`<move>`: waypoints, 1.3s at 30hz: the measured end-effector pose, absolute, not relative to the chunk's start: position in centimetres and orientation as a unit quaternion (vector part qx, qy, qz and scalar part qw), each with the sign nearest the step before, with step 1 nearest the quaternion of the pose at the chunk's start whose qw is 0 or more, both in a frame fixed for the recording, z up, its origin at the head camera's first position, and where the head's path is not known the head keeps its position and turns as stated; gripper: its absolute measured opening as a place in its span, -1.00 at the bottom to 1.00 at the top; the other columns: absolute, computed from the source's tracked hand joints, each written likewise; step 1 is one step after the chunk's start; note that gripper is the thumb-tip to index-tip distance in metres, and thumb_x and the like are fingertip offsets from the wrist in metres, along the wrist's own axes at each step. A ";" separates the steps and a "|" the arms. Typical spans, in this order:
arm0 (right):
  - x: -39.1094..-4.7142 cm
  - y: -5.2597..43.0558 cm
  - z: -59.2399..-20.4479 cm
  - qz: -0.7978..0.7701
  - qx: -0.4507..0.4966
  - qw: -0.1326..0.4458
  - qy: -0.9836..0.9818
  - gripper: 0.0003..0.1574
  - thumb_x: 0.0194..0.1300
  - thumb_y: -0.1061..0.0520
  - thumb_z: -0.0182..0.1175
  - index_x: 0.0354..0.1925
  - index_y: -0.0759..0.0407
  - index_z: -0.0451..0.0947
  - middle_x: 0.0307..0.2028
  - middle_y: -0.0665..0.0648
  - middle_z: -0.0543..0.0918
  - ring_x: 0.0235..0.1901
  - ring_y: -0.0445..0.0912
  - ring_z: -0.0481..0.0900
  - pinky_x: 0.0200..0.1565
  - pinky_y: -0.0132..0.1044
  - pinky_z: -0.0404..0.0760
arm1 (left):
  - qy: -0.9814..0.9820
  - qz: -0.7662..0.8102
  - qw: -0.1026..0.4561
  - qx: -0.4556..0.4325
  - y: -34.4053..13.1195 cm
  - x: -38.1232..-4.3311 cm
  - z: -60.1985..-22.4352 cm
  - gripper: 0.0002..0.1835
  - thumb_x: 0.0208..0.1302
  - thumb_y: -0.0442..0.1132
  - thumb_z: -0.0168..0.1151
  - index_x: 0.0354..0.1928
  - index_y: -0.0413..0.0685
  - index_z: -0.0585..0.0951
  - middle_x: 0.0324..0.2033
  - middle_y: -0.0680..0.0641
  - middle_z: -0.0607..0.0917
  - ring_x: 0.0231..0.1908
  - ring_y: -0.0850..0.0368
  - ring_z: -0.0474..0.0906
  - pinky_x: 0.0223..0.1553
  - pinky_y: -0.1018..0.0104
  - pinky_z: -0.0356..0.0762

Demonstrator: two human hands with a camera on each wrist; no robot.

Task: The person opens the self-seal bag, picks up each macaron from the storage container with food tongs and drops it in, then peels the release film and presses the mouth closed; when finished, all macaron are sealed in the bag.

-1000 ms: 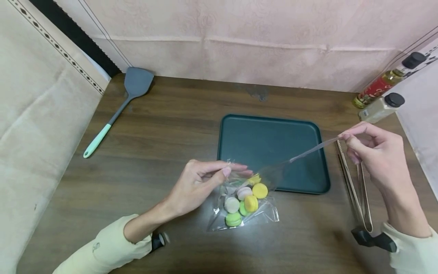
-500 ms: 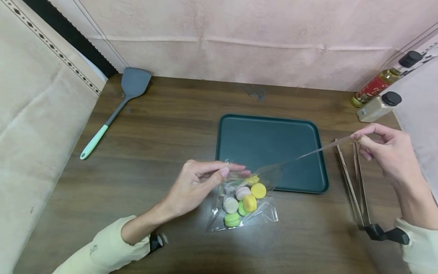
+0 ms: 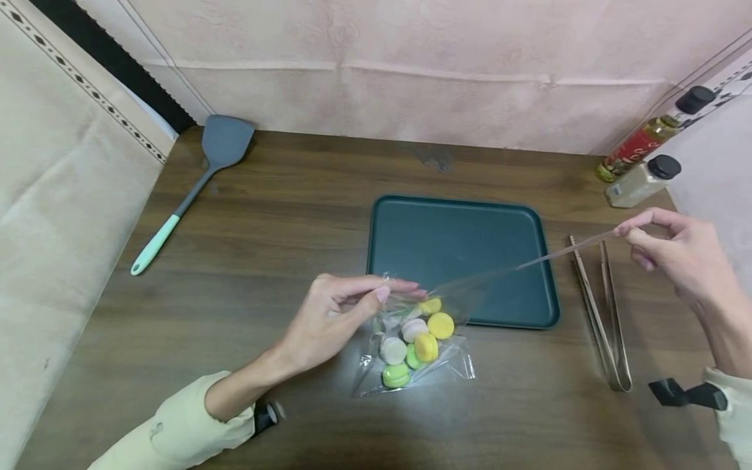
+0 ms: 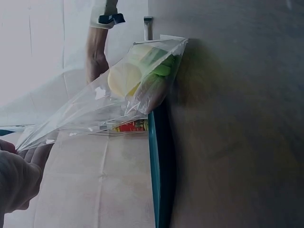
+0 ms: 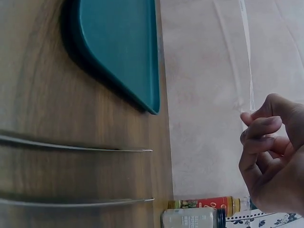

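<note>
A clear plastic bag (image 3: 455, 369) of yellow, green and pale macarons (image 3: 426, 347) hangs in front of the tray. My left hand (image 3: 331, 320) pinches its upper edge between thumb and fingers, the other fingers stretched out. From the bag's top a thin clear strip (image 3: 566, 250) runs taut up to the right. Its far end is pinched by the thumb and index finger of my right hand (image 3: 687, 258); in the right wrist view the other fingers are curled below that strip. The left wrist view shows the bag (image 4: 85, 111) drawn to a point at my left fingers.
Behind the bag lies a dark teal tray (image 3: 458, 241). Metal tongs (image 3: 611, 346) rest to its right, below my right hand. A red-labelled bottle (image 3: 637, 147) and a black-lidded jar (image 3: 634, 188) occupy the back right corner. A grey spatula (image 3: 228, 140) lies far left.
My right hand has moved to the right, drawing the strip out longer past the tongs. The left hand and the bag hold nearly still.
</note>
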State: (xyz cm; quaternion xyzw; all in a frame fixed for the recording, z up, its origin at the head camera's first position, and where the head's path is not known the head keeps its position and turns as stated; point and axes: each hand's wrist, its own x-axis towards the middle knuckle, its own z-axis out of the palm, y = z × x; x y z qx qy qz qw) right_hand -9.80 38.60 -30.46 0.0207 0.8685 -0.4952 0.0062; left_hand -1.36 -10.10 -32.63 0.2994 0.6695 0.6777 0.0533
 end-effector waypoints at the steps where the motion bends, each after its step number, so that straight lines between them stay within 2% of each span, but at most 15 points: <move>1: -9.9 38.8 -30.5 -0.493 0.026 0.006 0.869 -0.50 0.58 0.37 0.15 -0.34 -0.15 0.79 -0.62 -0.18 0.67 -0.73 -0.23 0.37 -0.64 -0.11 0.04 | 0.669 0.679 0.052 0.298 -10.1 -1.4 -32.6 -0.68 0.72 -0.36 0.08 0.18 -0.41 0.74 0.09 -0.26 0.86 0.21 -0.08 0.79 0.30 0.06 0.69; 4: -10.4 39.4 -30.5 -0.464 0.026 0.017 0.885 -0.47 0.58 0.37 0.14 -0.35 -0.18 0.78 -0.65 -0.14 0.62 -0.70 -0.22 0.38 -0.63 -0.11 0.10 | 0.669 0.681 0.051 0.294 -10.1 -1.3 -32.6 -0.68 0.73 -0.34 0.08 0.18 -0.41 0.74 0.08 -0.26 0.86 0.20 -0.07 0.79 0.30 0.06 0.68; 8: -11.1 40.0 -30.6 -0.396 -0.022 0.110 0.912 -0.62 0.61 0.38 0.14 -0.25 0.05 0.78 -0.66 0.02 0.54 -0.64 -0.15 0.42 -0.59 -0.23 0.33 | 0.669 0.681 0.055 0.291 -10.2 -1.3 -32.6 -0.67 0.74 -0.30 0.08 0.19 -0.40 0.74 0.08 -0.24 0.86 0.21 -0.06 0.79 0.30 0.07 0.69; 11: -12.0 39.5 -30.9 -0.313 -0.084 0.175 0.930 -0.79 0.59 0.36 0.19 -0.21 0.23 0.73 -0.64 0.04 0.55 -0.63 -0.16 0.47 -0.56 -0.28 0.43 | 0.673 0.678 0.055 0.290 -10.3 -1.3 -32.6 -0.67 0.74 -0.31 0.08 0.19 -0.38 0.75 0.08 -0.22 0.87 0.21 -0.05 0.79 0.29 0.08 0.69; 14: -13.1 39.0 -31.1 -0.250 -0.129 0.221 0.934 -0.83 0.56 0.34 0.25 -0.24 0.22 0.70 -0.66 0.00 0.55 -0.64 -0.21 0.49 -0.54 -0.31 0.48 | 0.677 0.676 0.057 0.286 -10.3 -1.3 -32.5 -0.68 0.73 -0.33 0.08 0.20 -0.36 0.75 0.08 -0.20 0.87 0.22 -0.04 0.78 0.29 0.08 0.69; 17: -14.2 39.4 -30.7 -0.253 -0.186 0.300 0.901 -0.82 0.54 0.38 0.22 -0.25 0.23 0.67 -0.65 0.02 0.55 -0.65 -0.22 0.50 -0.54 -0.29 0.52 | 0.680 0.675 0.060 0.280 -10.2 -1.1 -32.2 -0.69 0.72 -0.35 0.08 0.20 -0.35 0.75 0.10 -0.18 0.86 0.23 -0.02 0.77 0.29 0.09 0.69; 19: -14.8 40.1 -30.3 -0.280 -0.229 0.360 0.860 -0.80 0.51 0.45 0.17 -0.23 0.26 0.66 -0.64 0.10 0.54 -0.67 -0.17 0.49 -0.54 -0.26 0.55 | 0.680 0.675 0.063 0.277 -10.2 -1.0 -32.1 -0.69 0.72 -0.36 0.08 0.19 -0.34 0.76 0.11 -0.18 0.86 0.23 -0.02 0.77 0.28 0.10 0.70; 22: -15.3 41.2 -29.6 -0.318 -0.267 0.440 0.796 -0.70 0.43 0.53 0.10 -0.17 0.24 0.66 -0.62 0.27 0.51 -0.73 0.02 0.43 -0.39 -0.24 0.66 | 0.684 0.674 0.062 0.273 -10.3 -0.9 -32.0 -0.69 0.71 -0.38 0.08 0.18 -0.33 0.77 0.10 -0.16 0.87 0.23 -0.01 0.77 0.25 0.15 0.72; 25: -15.7 42.3 -29.0 -0.349 -0.292 0.479 0.751 -0.57 0.40 0.59 0.04 -0.12 0.18 0.69 -0.65 0.35 0.46 -0.74 0.21 0.36 -0.21 -0.22 0.71 | 0.686 0.673 0.062 0.270 -10.4 -0.9 -31.9 -0.69 0.70 -0.41 0.07 0.17 -0.33 0.77 0.11 -0.15 0.87 0.23 0.00 0.77 0.25 0.17 0.72; 26: -15.8 42.6 -29.0 -0.360 -0.303 0.486 0.737 -0.53 0.40 0.61 0.02 -0.11 0.17 0.69 -0.66 0.35 0.45 -0.74 0.23 0.34 -0.14 -0.21 0.72 | 0.687 0.673 0.061 0.269 -10.4 -1.0 -31.9 -0.69 0.69 -0.42 0.07 0.17 -0.33 0.77 0.11 -0.15 0.87 0.23 0.00 0.77 0.24 0.18 0.72; 29: -16.0 43.3 -28.9 -0.386 -0.333 0.484 0.711 -0.48 0.40 0.65 -0.02 -0.06 0.21 0.70 -0.69 0.32 0.43 -0.77 0.21 0.33 -0.14 -0.20 0.73 | 0.687 0.672 0.063 0.268 -10.4 -1.1 -31.9 -0.69 0.69 -0.42 0.07 0.16 -0.33 0.78 0.11 -0.15 0.87 0.23 0.01 0.77 0.27 0.16 0.70; 30: -16.0 43.3 -29.0 -0.386 -0.334 0.476 0.716 -0.49 0.42 0.65 -0.02 -0.04 0.23 0.70 -0.69 0.31 0.44 -0.78 0.19 0.34 -0.12 -0.23 0.72 | 0.687 0.672 0.063 0.269 -10.4 -1.1 -31.9 -0.70 0.69 -0.42 0.07 0.17 -0.34 0.77 0.11 -0.15 0.86 0.23 0.00 0.77 0.28 0.15 0.70; 32: -16.0 42.9 -29.3 -0.380 -0.310 0.459 0.741 -0.58 0.47 0.60 0.01 -0.03 0.30 0.70 -0.65 0.30 0.51 -0.77 0.12 0.38 -0.22 -0.25 0.72 | 0.685 0.673 0.065 0.271 -10.4 -1.2 -32.0 -0.70 0.69 -0.42 0.08 0.17 -0.35 0.77 0.11 -0.17 0.86 0.23 0.00 0.77 0.30 0.14 0.69; 37: -15.5 39.8 -31.1 -0.322 -0.177 0.360 0.858 -0.81 0.60 0.42 0.12 -0.06 0.44 0.68 -0.51 0.18 0.68 -0.61 -0.10 0.60 -0.49 -0.27 0.67 | 0.678 0.678 0.073 0.275 -10.2 -1.4 -32.1 -0.71 0.68 -0.44 0.07 0.14 -0.37 0.76 0.13 -0.21 0.85 0.22 -0.02 0.78 0.33 0.10 0.66; 39: -15.4 38.5 -31.9 -0.297 -0.141 0.304 0.894 -0.82 0.60 0.40 0.14 -0.09 0.47 0.69 -0.49 0.14 0.72 -0.57 -0.13 0.67 -0.47 -0.25 0.71 | 0.678 0.677 0.074 0.275 -10.2 -1.4 -32.2 -0.71 0.68 -0.44 0.07 0.13 -0.37 0.76 0.13 -0.21 0.85 0.22 -0.02 0.78 0.33 0.10 0.66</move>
